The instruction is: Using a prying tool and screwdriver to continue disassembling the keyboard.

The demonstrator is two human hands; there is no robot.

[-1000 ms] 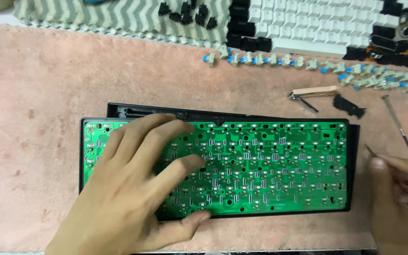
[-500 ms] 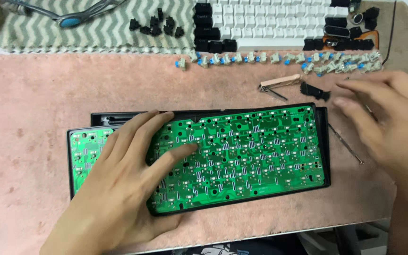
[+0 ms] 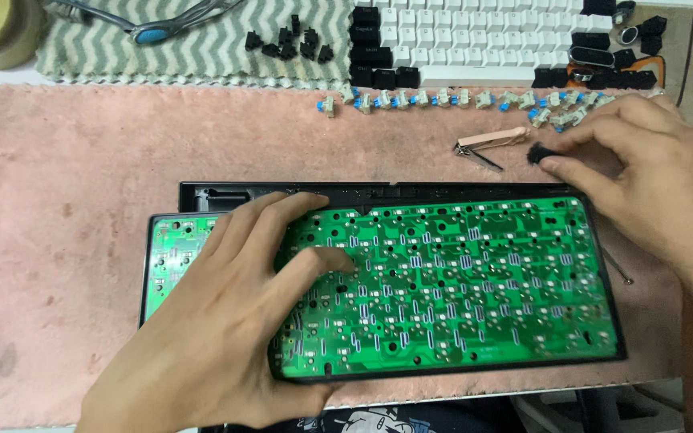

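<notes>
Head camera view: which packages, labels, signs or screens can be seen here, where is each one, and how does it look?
No packages, signs or screens show.
Keycaps: far edge of the desk, square, white and black; the markings are too small to tell.
Circuit board: centre, in a black tray, flat green rectangle with small white printed marks.
Left hand rests on the board; right hand fingers touch a small black part.

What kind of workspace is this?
Likely a hobby desk for keyboard repair: a bare green circuit board under the left hand, a row of loose switches on a pink mat, and removed keycaps behind.
</notes>
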